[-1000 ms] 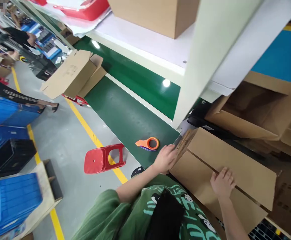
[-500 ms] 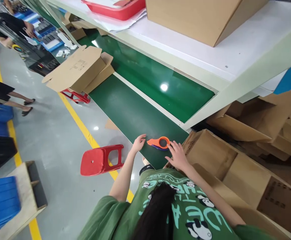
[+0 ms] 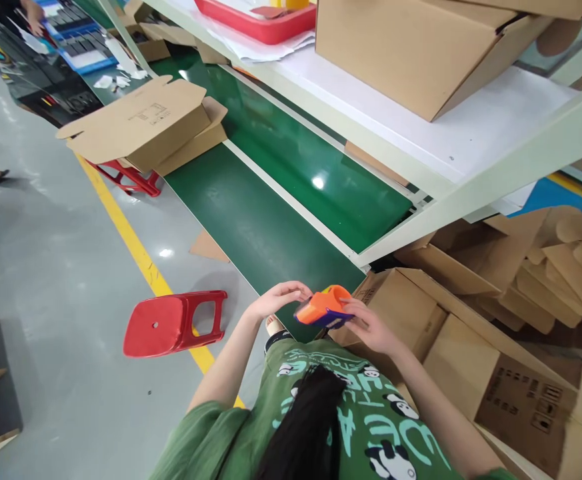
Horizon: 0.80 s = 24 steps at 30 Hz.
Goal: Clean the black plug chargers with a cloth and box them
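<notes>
An orange and purple tape dispenser with a round opening is held tilted above the near end of the green bench top. My right hand grips its ring end, fingers at the opening's edge. On the other side, my left hand reaches to the dispenser's narrow front end, its fingers stretched out and close together. Whether those fingertips touch the dispenser I cannot tell.
An opened cardboard box lies across the bench's far end. A red stool stands on the floor at left. Large cartons crowd the right side. Above the bench, a white shelf carries a red tray and a cardboard box.
The tape dispenser lay flat on the bench; now my right hand has lifted and tilted it. My left hand has moved in to its front end. The view has shifted slightly.
</notes>
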Tool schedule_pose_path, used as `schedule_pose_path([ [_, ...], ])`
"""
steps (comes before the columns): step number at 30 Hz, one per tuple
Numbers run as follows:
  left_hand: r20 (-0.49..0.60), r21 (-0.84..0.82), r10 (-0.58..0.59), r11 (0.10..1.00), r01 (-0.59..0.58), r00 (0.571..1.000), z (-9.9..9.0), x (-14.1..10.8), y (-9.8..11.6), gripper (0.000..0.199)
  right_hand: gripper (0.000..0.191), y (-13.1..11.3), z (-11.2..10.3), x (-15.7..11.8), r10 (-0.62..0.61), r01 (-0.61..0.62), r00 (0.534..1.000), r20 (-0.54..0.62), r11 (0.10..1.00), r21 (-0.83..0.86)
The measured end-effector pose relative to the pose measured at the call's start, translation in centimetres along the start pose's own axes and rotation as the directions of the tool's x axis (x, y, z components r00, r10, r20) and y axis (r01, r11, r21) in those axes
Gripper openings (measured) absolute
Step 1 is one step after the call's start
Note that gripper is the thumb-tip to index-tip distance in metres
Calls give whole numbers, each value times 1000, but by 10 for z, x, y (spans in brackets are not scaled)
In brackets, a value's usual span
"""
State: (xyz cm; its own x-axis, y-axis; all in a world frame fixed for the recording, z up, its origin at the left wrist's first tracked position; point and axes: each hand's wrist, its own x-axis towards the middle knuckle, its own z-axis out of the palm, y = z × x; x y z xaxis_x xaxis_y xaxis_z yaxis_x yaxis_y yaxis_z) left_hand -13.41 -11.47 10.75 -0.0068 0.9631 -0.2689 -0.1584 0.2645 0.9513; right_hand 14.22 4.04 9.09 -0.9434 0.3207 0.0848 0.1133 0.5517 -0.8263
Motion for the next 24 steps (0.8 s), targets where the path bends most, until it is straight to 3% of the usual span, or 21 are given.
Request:
schedule_pose_path([
  [3, 55, -61, 86, 995, -82, 995, 30, -14, 40, 51, 23, -31, -33, -23, -42, 43, 999, -22, 997, 57],
  [6, 111, -63, 132, 990, -125, 985, 53, -19, 76, 52, 18, -55, -52, -35, -86, 89, 996, -33, 993, 83],
  [13, 151, 83, 262, 957, -277, 953, 89, -24, 133, 12, 16, -86, -70, -52, -237, 242, 967, -99, 969, 47],
  [16, 140, 131, 376, 910, -394, 916, 98, -30, 151, 8, 16, -91, -74, -63, -300, 301, 937, -178, 953, -26],
  [18, 176, 213, 514, 813, -542, 840, 101, -34, 160, 8, 18, -93, -76, -70, -338, 325, 910, -239, 941, -94],
  [21, 297, 380, 717, 517, -767, 631, 101, -39, 170, 12, 22, -98, -79, -79, -390, 345, 872, -295, 918, -194],
  [22, 334, 411, 751, 427, -805, 569, 101, -40, 172, 13, 21, -101, -81, -80, -409, 347, 865, -291, 906, -243],
  [24, 369, 440, 784, 326, -837, 499, 100, -42, 176, 14, 18, -109, -85, -79, -455, 347, 855, -249, 859, -377],
])
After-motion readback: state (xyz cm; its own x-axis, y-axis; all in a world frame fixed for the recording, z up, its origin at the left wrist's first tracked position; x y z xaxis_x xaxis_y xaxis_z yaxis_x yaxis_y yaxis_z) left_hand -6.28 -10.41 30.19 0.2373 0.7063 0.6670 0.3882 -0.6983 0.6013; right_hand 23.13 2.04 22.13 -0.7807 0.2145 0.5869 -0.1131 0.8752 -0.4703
